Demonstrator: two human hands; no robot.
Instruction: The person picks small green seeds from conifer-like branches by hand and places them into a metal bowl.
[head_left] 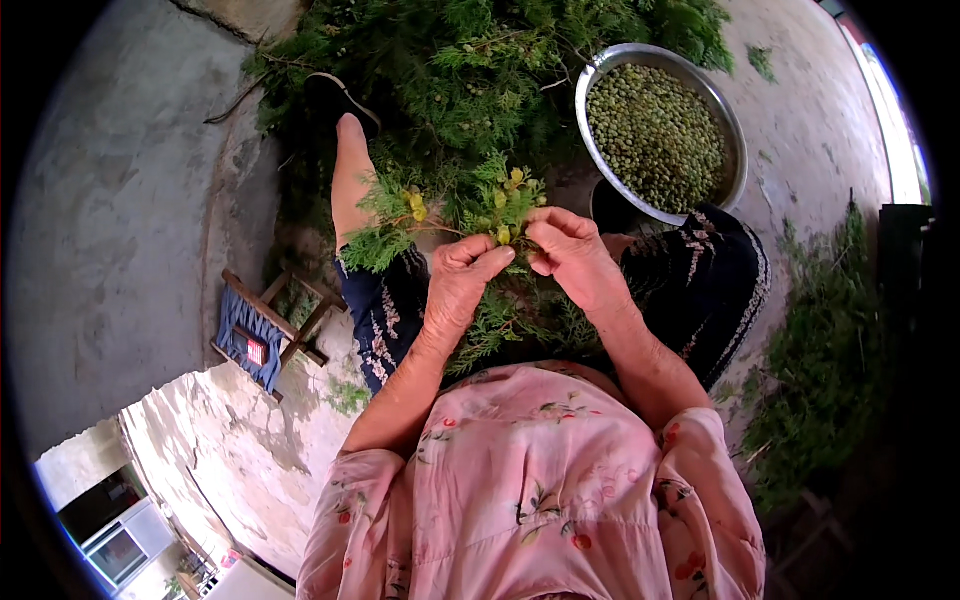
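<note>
Between my hands is a green conifer sprig (385,218) with scale-like leaves and several yellow-green cones (416,204). My left hand (462,278) pinches its stem, thumb and forefinger pressed together beside a small cone (504,235). Close by on the right, my right hand (577,254) has its thumb and fingers closed at the sprig's other side; whatever lies between those fingertips is hidden. Past my right hand stands a round metal basin (740,165), filled with many small green cones (655,135).
A large heap of cut conifer branches (440,90) lies beyond my hands. More cut greenery (820,350) covers the floor at the right. A low wooden stool (275,325) with blue webbing is at the left, by a raised concrete ledge (110,220). My legs are spread around the work.
</note>
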